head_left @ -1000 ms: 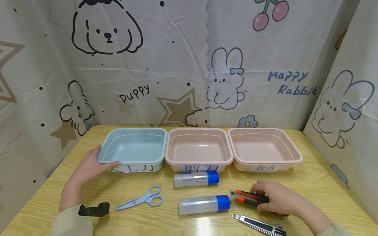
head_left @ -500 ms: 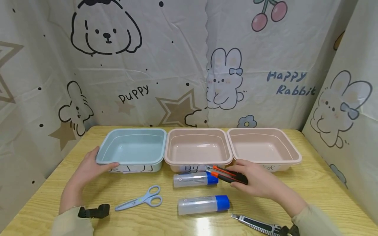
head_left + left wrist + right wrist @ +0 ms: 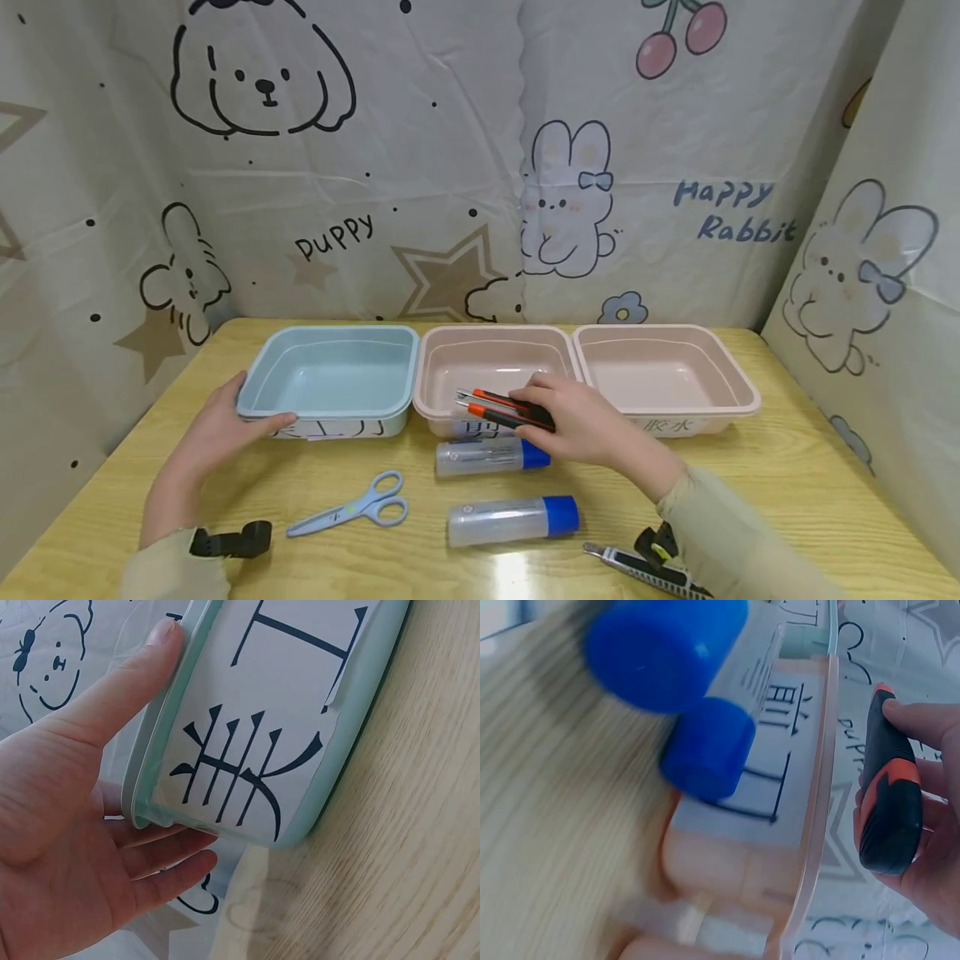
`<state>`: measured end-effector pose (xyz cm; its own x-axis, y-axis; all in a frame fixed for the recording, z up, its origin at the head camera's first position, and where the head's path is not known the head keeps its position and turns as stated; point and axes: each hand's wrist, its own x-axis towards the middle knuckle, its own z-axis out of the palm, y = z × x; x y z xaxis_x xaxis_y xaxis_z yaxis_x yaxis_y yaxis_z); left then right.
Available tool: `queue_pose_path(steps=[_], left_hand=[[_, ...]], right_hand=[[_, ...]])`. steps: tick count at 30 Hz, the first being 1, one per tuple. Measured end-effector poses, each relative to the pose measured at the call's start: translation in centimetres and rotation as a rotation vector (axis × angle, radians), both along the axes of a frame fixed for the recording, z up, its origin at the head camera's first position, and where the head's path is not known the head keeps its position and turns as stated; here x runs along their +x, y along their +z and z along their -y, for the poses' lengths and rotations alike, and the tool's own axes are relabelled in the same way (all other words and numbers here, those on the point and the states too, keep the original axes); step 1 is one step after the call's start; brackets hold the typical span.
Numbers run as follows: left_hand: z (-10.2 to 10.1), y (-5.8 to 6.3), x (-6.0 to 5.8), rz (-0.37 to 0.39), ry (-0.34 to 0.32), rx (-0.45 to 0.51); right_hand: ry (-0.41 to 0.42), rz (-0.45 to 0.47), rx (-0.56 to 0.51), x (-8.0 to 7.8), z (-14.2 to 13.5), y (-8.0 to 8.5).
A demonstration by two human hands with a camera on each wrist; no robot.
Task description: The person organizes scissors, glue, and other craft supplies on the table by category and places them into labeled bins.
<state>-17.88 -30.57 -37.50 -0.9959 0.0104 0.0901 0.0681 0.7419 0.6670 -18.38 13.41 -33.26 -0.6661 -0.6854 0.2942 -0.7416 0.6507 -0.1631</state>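
Observation:
My right hand [image 3: 573, 421] grips two black-and-orange utility knives [image 3: 517, 410] over the front rim of the middle pink bin [image 3: 420, 367]. In the right wrist view one black utility knife [image 3: 892, 791] shows under my thumb; the other is hidden. My left hand [image 3: 213, 429] rests at the near-left corner of the light-blue bin [image 3: 345, 412], its thumb straight along the front rim and its fingers by the side. The left wrist view shows those fingers [image 3: 169, 862] extended beside the bin's labelled wall [image 3: 315, 802].
Another pink bin [image 3: 667, 412] stands at the right. Two clear glue bottles with blue caps, the far one [image 3: 480, 457] and the near one [image 3: 498, 522], lie before the middle bin. Scissors [image 3: 348, 510] lie left of them. A silver utility knife [image 3: 630, 567] lies partly under the right forearm.
My right hand has lifted the two utility knives from the table at the right and carried them left to the middle bin. My left hand has stayed on the light-blue bin.

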Motion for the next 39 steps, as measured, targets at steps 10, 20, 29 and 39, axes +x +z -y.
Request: queue_pose_path(steps=[10,20,29,39], left_hand=[[0.0,-0.2,-0.1,0.033,0.035,0.008],[0.1,-0.3,0.0,0.058,0.061,0.031],[0.2,-0.5,0.0,0.065,0.064,0.032],[0.2,-0.6,-0.1,0.077,0.071,0.034]], right_hand=[[0.066,-0.045,-0.058,-2.3,4.6,0.0],[0.059,-0.025,-0.007,-3.7,8.8,0.1],[0.051,-0.003,0.016,-5.0,12.2,0.1],[0.038,0.069,0.043,-6.1,15.6,0.0]])
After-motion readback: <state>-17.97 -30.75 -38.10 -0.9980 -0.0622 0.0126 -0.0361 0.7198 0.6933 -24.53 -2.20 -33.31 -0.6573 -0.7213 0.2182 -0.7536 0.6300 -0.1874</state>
